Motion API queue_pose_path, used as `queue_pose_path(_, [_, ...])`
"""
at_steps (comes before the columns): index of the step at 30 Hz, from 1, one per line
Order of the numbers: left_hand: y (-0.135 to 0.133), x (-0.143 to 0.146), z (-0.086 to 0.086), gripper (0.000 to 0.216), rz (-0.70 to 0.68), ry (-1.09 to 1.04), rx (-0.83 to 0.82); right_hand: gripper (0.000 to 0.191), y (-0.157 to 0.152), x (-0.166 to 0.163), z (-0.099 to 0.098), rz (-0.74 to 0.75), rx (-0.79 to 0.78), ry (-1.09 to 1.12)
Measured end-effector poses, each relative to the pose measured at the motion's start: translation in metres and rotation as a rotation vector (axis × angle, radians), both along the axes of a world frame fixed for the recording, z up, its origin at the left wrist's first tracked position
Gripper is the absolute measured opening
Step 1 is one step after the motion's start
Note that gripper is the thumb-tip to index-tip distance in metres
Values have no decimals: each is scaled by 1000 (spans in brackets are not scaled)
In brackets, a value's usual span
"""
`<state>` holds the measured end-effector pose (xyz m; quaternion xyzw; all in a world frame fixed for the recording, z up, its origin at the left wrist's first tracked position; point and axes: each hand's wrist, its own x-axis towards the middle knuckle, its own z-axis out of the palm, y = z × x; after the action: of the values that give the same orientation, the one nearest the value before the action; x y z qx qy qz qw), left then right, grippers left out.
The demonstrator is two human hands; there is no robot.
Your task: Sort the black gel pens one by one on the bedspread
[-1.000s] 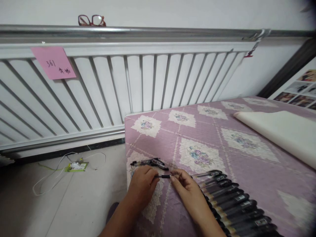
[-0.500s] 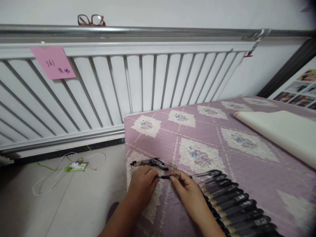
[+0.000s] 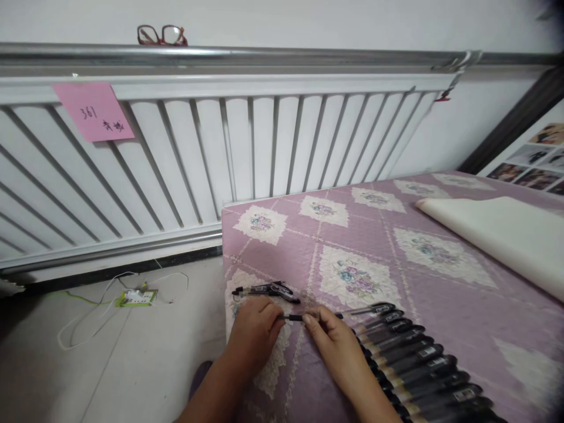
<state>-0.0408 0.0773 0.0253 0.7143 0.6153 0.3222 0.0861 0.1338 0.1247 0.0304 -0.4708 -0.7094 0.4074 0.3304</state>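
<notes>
Between my hands runs a slim pen (image 3: 294, 318) with a dark grip, lying level just above the flowered cover. My left hand (image 3: 252, 329) is closed on its left end, with the fingertips partly hidden. My right hand (image 3: 331, 336) pinches the pen's right part between thumb and fingers. Just beyond my left hand lie a few black capped pens (image 3: 267, 289), crossing one another. To the right of my right hand, a long row of black pens (image 3: 425, 352) lies side by side, running toward the lower right edge.
A purple flowered cover (image 3: 282, 252) spreads over the surface. A pale folded sheet (image 3: 497, 229) lies at right. Behind stands a white radiator (image 3: 262, 147) with a pink note (image 3: 94, 111); glasses (image 3: 162, 35) rest on the pipe. On the floor, a power strip (image 3: 136, 298) trails cables.
Almost nothing differs. Both hands keep their hold on the pen, and the stretch of pen showing by my left hand has shifted very slightly to the right.
</notes>
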Motion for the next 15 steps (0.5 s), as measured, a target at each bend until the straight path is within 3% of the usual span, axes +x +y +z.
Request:
queue_pose_path(9, [1, -3, 0, 8, 31, -46, 11, 32, 0, 0, -5, -29, -19, 29])
queue_pose_path(15, [7, -27, 0, 11, 244, -261, 57, 30, 1, 0, -4, -49, 75, -22])
